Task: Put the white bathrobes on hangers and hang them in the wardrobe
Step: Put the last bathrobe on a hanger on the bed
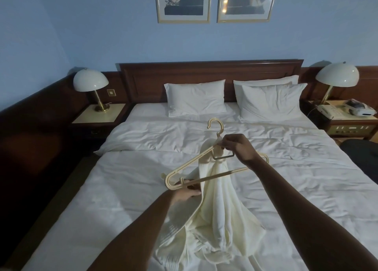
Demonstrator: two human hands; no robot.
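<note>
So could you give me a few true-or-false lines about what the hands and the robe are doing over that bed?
1. The right hand pinches the hanger near its hook. True.
2. The left hand hangs idle at the side. False: it is at the hanger's lower end, by the robe.
3. The robe lies neatly folded on a pillow. False: it hangs bunched from the hanger, its lower part heaped on the bed.
4. A lamp stands on each side of the bed. True.
5. The robe already hangs in a wardrobe. False: no wardrobe is in view.
</note>
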